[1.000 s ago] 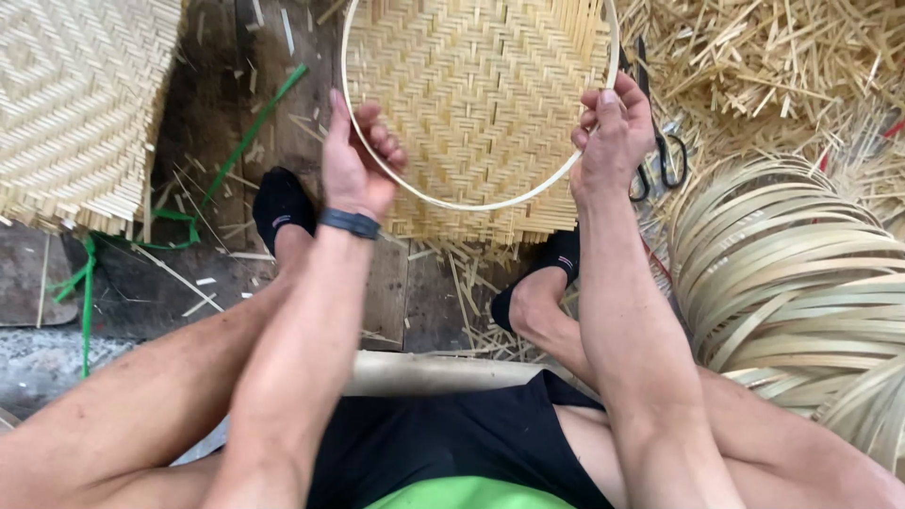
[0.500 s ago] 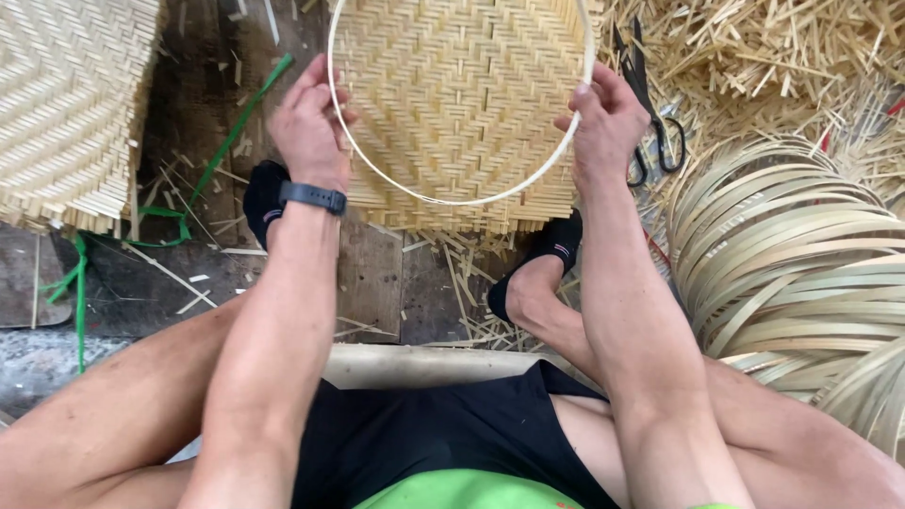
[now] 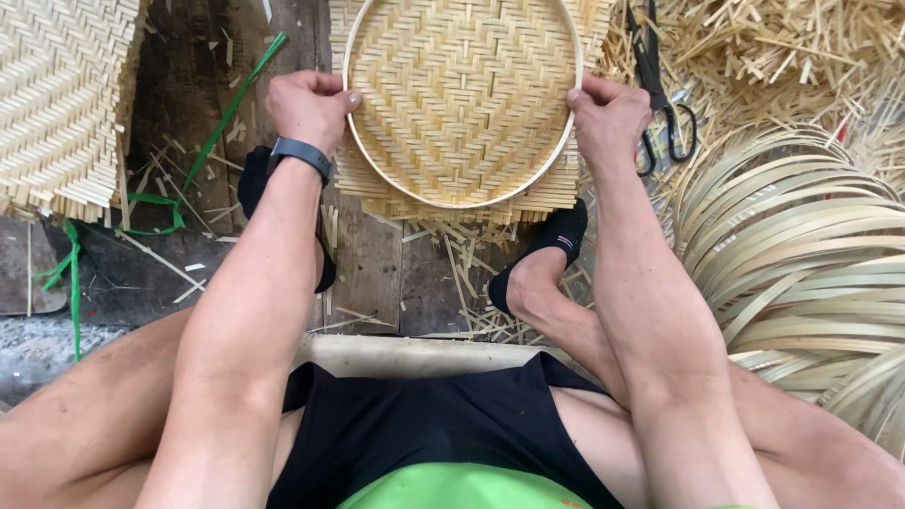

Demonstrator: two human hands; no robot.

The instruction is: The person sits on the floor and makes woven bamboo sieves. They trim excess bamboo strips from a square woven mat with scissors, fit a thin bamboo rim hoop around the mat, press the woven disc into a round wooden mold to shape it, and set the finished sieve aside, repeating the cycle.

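While we gripped pale hoop (image 3: 468, 202) at both sides over woven mat (image 3: 462, 94), left hand (image 3: 309, 106) was curled shut on left rim, right hand (image 3: 606, 115) closed on right rim. Mat lay on plank floor (image 3: 377, 273) between our feet, hoop pressed on top. Risk, we judged: uneven pressure could let hoop slip off centre, mat edges spring up. Scissors (image 3: 660, 104) lay just beside right hand, could snag.
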